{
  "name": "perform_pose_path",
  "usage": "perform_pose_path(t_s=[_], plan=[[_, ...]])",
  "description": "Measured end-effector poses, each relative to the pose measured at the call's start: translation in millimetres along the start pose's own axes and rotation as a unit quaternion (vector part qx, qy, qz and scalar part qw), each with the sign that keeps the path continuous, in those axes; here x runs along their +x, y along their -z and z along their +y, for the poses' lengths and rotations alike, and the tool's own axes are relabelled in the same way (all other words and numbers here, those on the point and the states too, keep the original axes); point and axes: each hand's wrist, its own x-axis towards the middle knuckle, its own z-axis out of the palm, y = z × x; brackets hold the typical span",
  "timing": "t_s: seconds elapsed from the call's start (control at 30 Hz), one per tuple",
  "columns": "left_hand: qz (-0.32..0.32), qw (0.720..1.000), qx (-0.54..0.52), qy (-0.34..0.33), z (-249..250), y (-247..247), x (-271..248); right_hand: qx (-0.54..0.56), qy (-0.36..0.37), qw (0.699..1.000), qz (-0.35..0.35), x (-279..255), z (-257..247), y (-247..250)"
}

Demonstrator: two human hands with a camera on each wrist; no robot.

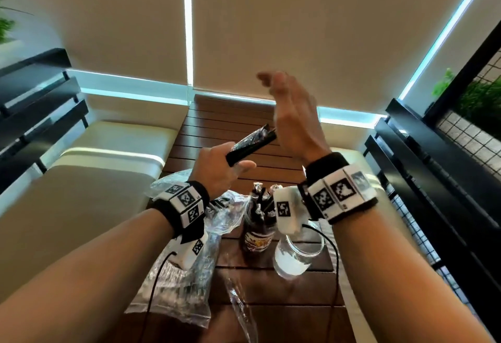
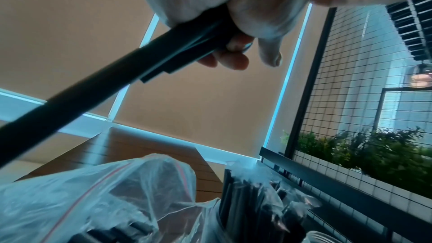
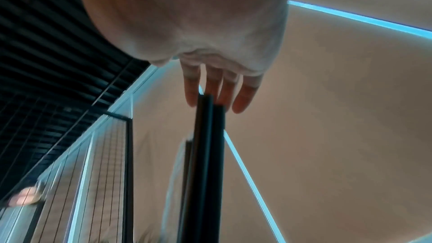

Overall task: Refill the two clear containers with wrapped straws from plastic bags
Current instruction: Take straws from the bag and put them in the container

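Note:
My left hand [image 1: 217,170] grips a bundle of black wrapped straws [image 1: 250,143] by its lower part, raised above the table and pointing up to the right. My right hand [image 1: 294,117] is held flat with straight fingers, its palm against the bundle's upper end. The left wrist view shows fingers curled round the straws [image 2: 105,84]. In the right wrist view the straws [image 3: 208,154] reach up to the fingers [image 3: 243,97]. Below stand a clear container with wrapped straws [image 1: 259,224] and an empty clear container [image 1: 299,257]. A plastic bag of straws [image 1: 187,269] lies at the left.
All stands on a narrow slatted wooden table [image 1: 235,123] between two cream bench seats [image 1: 89,196]. A black rail and wire mesh panel with plants [image 1: 461,136] run along the right. Beige blinds hang ahead. A loose strip of clear plastic [image 1: 238,307] lies near the front.

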Motion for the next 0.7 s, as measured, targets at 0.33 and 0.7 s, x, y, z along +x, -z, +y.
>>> perform_pose_path(t_s=[0.33,0.7], plan=[[-0.006,0.985,0.148,-0.089,10,-15,14,-0.028,-0.014,0.998,-0.059,-22,17,-45],[0.073,0.976,-0.202,-0.040,59,33,30,0.057,-0.212,0.935,-0.278,-52,81,-44]])
